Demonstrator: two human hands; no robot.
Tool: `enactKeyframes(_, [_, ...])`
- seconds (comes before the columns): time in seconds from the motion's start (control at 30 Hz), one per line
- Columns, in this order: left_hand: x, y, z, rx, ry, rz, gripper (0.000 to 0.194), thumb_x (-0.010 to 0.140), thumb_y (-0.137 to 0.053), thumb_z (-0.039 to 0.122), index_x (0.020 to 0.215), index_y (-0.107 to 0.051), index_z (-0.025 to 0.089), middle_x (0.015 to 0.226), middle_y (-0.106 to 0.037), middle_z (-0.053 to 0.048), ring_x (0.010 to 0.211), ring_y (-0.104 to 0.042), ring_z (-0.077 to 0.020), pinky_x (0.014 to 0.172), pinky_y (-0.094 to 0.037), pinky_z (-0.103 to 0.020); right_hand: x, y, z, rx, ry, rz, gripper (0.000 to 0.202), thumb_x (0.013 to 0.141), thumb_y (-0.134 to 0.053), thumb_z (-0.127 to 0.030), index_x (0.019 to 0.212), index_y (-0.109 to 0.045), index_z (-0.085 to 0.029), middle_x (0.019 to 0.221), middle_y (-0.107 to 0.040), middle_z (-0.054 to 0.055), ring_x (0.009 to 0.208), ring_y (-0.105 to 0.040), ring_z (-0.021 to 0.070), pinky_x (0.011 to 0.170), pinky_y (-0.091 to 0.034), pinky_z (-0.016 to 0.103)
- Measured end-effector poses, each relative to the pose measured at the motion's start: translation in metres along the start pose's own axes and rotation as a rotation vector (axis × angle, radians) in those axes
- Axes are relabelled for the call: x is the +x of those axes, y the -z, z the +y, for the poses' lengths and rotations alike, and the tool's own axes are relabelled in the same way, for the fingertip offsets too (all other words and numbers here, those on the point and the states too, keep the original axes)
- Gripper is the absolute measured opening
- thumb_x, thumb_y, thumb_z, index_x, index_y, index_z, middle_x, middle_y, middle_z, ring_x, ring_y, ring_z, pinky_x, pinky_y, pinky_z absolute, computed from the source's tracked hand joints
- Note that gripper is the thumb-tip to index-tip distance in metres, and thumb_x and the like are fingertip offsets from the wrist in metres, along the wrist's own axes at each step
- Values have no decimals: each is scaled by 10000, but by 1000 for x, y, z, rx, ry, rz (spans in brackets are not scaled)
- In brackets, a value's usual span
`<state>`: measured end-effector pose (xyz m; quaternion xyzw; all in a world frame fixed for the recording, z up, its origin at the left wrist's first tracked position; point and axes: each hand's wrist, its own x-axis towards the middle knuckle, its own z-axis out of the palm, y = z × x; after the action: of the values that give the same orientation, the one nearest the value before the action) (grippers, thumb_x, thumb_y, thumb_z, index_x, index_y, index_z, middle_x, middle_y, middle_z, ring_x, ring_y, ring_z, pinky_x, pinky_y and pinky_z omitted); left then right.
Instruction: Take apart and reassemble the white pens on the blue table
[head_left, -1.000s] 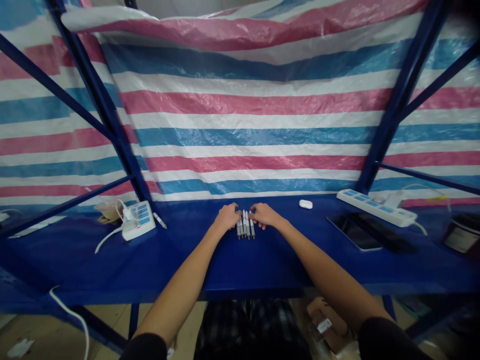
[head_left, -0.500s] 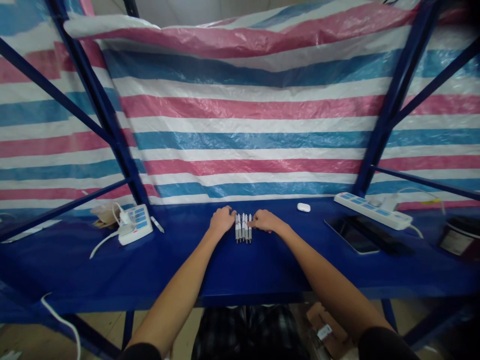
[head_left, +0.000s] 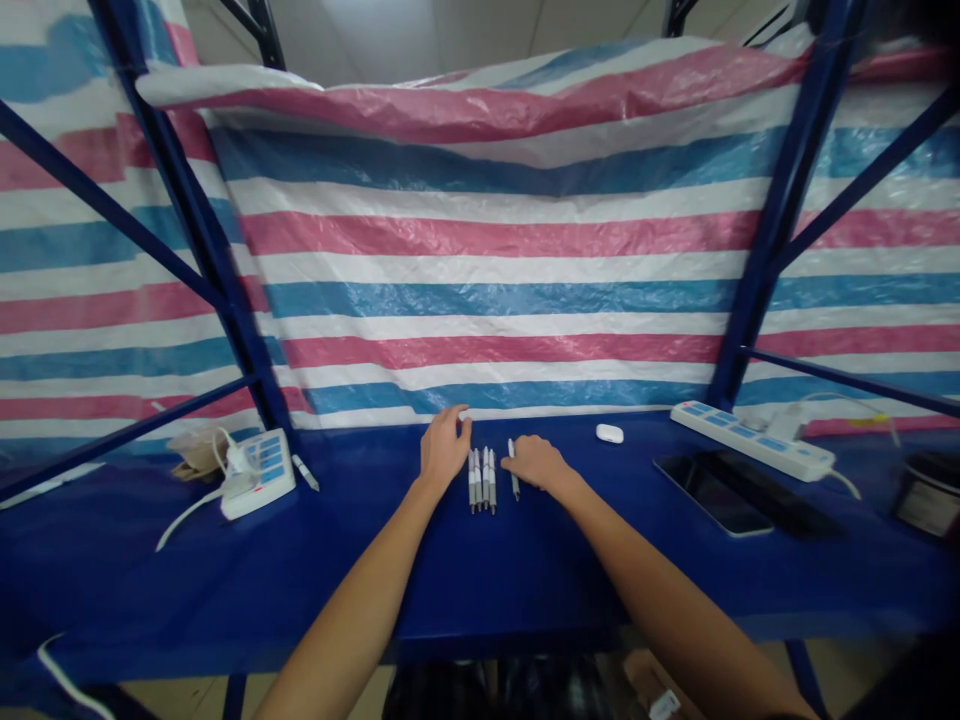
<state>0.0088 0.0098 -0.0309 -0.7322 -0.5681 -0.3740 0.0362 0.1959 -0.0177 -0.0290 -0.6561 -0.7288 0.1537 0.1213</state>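
- Dark checked trousers (head_left: 442, 692) show at the bottom centre of the frame, with a brown cardboard box (head_left: 643, 676) to their right, below the table edge.
- Our bare forearms (head_left: 360, 590) reach up from the bottom of the frame, over a blue tabletop (head_left: 480, 585).
- Just above the middle of that surface, we see a row of pens (head_left: 478, 484), four white-and-grey ones lying side by side, their dark tips toward us.
- Right of the row, apart from it, lies a single pen (head_left: 515, 486); our right hand (head_left: 538, 463) pinches it between thumb and curled fingers.
- Our left hand (head_left: 444, 448) is spread, thumb away from fingers, just left of the row; whether it touches the nearest pen, we cannot tell.
- Right of centre, we have a black-screened phone (head_left: 712, 497) lying flat beside a dark slab (head_left: 772, 490).
- At the left, a white power strip (head_left: 259, 490) carries a plug and cable, and a white stick-like item (head_left: 305, 473) lies next to it.
- Farther back, we find a small white case (head_left: 610, 433) and, at the right, a longer power strip (head_left: 750, 440).
- Behind everything, a red, white and blue striped sheet (head_left: 510, 240) hangs between blue posts (head_left: 195, 210).
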Motion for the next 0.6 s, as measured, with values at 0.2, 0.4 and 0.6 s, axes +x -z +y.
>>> enactKeyframes(0.2, [-2, 9, -1, -79, -457, 77, 448, 969, -495, 185, 1410, -551, 237, 1365, -565, -97, 1283, -482, -266, 1110, -399, -461, 12, 3, 23, 396, 131, -98, 240, 977, -491, -300, 980, -641, -113, 584, -663, 51, 420, -613, 170, 452, -471, 243])
enactKeyframes(0.4, [-5, 3, 11, 52, -708, -113, 463, 1005, -527, 264, 1466, -488, 276, 1353, -617, -94, 1335, -481, -272, 1159, -311, -528, 19, 10, 29, 440, 567, 160, 251, 975, -550, -351, 969, -701, -151, 733, -677, 35, 661, -627, 149, 661, -479, 244])
enactKeyframes(0.6, [0, -1, 1, 39, -610, -187, 242, 1029, -493, 244, 1193, -668, 212, 1065, -732, -68, 1008, -668, -218, 920, -473, -371, 31, 7, 42, 781, 347, -10, 482, 926, -556, -581, 776, -655, -134, 576, -502, -17, 435, -414, 99, 413, -362, 236])
